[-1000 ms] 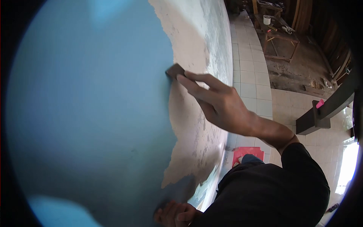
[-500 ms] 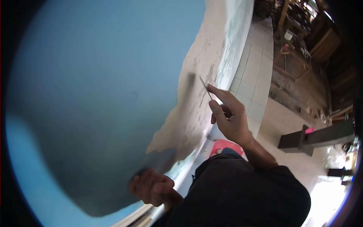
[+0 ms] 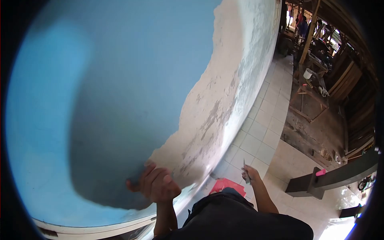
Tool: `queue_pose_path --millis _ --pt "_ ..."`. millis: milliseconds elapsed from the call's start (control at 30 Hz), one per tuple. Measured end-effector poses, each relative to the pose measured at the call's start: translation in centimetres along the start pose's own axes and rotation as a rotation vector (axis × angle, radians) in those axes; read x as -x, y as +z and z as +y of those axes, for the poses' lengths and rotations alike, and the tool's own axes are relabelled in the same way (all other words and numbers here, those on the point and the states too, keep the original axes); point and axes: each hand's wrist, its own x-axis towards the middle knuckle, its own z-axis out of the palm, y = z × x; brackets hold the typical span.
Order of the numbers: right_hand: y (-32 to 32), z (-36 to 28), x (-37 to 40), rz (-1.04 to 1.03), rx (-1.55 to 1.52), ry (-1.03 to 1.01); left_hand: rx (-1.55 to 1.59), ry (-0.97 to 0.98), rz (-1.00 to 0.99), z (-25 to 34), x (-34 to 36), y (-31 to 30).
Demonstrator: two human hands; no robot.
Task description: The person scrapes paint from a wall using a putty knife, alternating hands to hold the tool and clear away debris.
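Note:
My left hand (image 3: 158, 186) is raised close to the blue wall (image 3: 136, 80), near the lower end of its bare, pale patch (image 3: 208, 108). Its fingers are curled; what they close round is hidden and blurred. Lower right of the wall, my right hand (image 3: 252, 174) grips a thin, flat metal blade (image 3: 247, 180), its narrow tip pointing up in the view. This hand is over the tiled floor, away from the wall. The pale patch has rough grey marks and an uneven edge against the blue.
A red and white sheet or bag (image 3: 226, 185) lies on the tiled floor (image 3: 256, 132) by the wall's foot. At right stands a dark post (image 3: 340, 176) with a pink object (image 3: 321, 172) on it. Further off are a wooden frame (image 3: 308, 102) and a white container (image 3: 307, 73).
My right hand has moved down and away from the wall with the blade. My left hand has shifted slightly up. The view has tilted, showing more of the floor and the cluttered area behind.

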Motion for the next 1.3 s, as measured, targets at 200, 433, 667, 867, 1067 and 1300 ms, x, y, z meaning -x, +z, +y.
queue_pose_path --millis 200,433,667,867,1067,1300 --pt "-0.8 2.7 -2.1 -0.093 -0.197 0.186 -0.159 0.039 -0.169 5.0 -7.9 7.5" --pt "4.8 -2.4 3.8 -0.238 -0.111 0.079 0.457 0.082 -1.595 6.0 1.7 21.2" --pt "1.4 -2.8 4.4 -0.101 0.011 0.004 0.628 -0.276 -1.620 4.2 9.8 12.3" --pt "3.0 -7.3 4.7 -0.106 0.328 -0.057 0.474 -0.611 -1.140 1.6 6.9 2.6" --pt "12.3 -16.2 7.1 -0.120 0.527 -1.033 0.188 -0.542 -0.550 1.8 0.2 -5.7" --pt "22.0 -25.8 16.1 -0.137 0.730 -1.736 -0.182 -0.090 0.003 -0.6 -0.7 -7.2"
